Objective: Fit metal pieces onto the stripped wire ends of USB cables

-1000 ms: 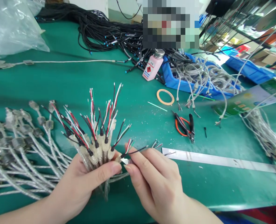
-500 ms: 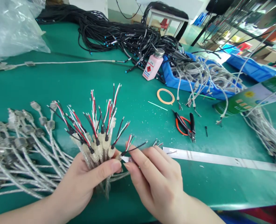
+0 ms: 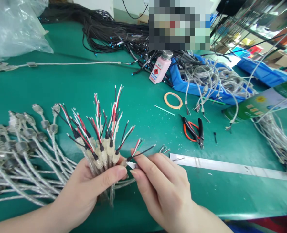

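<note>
My left hand is closed around a bundle of clear-jacketed cables, gripped below their connector ends. Thin red, white, black and green wires fan upward from short black sleeves on them. Close beside it, my right hand is pinched on one more cable at the bundle's right edge. That cable's coloured wires stick up by the index finger. A small white pointed piece shows at the right fingertips; its kind is unclear. More bare wire ends peek out behind the right knuckles.
Clear cables with plugs lie left. Pliers, a tape ring and a white strip lie right. Behind are a pink bottle, a blue bin of cables, black cables and a green can.
The view has shifted slightly, so background things sit a little farther right. Both hands keep their grip in nearly the same place; the wires by my right index finger have moved slightly right.
</note>
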The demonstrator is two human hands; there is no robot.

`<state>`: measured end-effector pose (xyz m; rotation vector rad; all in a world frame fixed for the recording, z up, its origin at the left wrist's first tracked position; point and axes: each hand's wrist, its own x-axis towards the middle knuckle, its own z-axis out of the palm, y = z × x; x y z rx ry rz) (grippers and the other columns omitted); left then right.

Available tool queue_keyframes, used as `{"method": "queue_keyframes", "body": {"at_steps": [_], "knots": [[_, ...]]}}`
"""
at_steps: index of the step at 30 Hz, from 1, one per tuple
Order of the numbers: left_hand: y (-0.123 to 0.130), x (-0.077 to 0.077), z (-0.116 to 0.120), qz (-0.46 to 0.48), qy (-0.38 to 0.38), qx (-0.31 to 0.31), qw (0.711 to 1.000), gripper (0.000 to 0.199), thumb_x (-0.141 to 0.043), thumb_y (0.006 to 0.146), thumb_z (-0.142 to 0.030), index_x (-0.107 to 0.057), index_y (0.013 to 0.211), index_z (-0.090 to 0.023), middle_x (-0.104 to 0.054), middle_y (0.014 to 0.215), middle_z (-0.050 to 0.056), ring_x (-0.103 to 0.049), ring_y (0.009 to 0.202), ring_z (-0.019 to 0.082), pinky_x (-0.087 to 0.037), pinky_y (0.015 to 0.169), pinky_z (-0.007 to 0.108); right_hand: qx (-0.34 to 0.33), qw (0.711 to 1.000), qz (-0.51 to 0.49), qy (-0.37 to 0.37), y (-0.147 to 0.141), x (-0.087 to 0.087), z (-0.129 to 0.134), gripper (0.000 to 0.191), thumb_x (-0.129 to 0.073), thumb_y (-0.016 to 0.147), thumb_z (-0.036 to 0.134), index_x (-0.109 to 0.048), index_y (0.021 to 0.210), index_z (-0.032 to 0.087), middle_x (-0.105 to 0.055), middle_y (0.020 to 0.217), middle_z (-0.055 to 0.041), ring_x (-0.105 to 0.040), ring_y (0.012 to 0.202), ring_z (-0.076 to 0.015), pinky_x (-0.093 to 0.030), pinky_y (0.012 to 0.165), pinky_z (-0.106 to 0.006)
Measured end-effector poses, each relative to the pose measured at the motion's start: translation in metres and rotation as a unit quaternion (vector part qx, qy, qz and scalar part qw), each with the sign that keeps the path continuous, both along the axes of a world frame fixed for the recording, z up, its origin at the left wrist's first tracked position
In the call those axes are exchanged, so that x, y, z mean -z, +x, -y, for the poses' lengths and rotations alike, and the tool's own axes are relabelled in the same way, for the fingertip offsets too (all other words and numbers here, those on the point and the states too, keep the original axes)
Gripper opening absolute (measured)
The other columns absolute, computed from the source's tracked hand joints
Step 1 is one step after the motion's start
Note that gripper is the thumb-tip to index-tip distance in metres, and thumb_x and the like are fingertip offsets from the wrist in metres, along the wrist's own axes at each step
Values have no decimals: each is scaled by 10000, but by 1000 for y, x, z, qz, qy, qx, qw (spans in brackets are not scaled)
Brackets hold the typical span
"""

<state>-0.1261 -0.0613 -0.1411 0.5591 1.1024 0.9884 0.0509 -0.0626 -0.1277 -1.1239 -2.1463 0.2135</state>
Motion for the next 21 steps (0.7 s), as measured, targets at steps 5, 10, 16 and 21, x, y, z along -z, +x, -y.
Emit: {"method": "queue_keyframes", "body": {"at_steps": [5, 10, 16, 21], "knots": [[0, -2, -2, 16, -12, 0, 1000, 178, -899, 609, -320, -783, 728, -256, -730, 669, -64, -634, 616, 83, -500, 585, 129, 8, 1000, 2, 12, 1, 1, 0, 261, -513, 964, 201, -622, 1168, 81, -663, 770, -73, -538, 622, -158, -455, 542, -306], [0, -1, -2, -5, 18, 23, 1000, 141, -847, 688, -361, -773, 727, -248, -684, 580, -56, -599, 569, 79, -471, 576, 138, -6, 997, -43, -68, 4, -1, 0, 250, -448, 996, 194, -622, 1148, 98, -672, 798, -68, -584, 653, -145, -477, 573, -272], [0, -3, -3, -18, 22, 24, 999, 125, -824, 714, -353, -770, 755, -249, -680, 574, -48, -587, 578, 91, -457, 583, 155, -17, 996, -47, -77, 4, -3, -2, 205, -461, 995, 202, -648, 1020, 121, -673, 778, -50, -572, 616, -117, -451, 545, -247], [-1, -2, -2, -22, 21, 20, 999, 118, -825, 708, -334, -767, 747, -239, -666, 560, -42, -587, 570, 105, -464, 583, 177, -15, 997, -45, -68, 3, -3, -2, 197, -478, 987, 201, -651, 1027, 116, -674, 782, -50, -570, 621, -124, -446, 539, -253]]}}
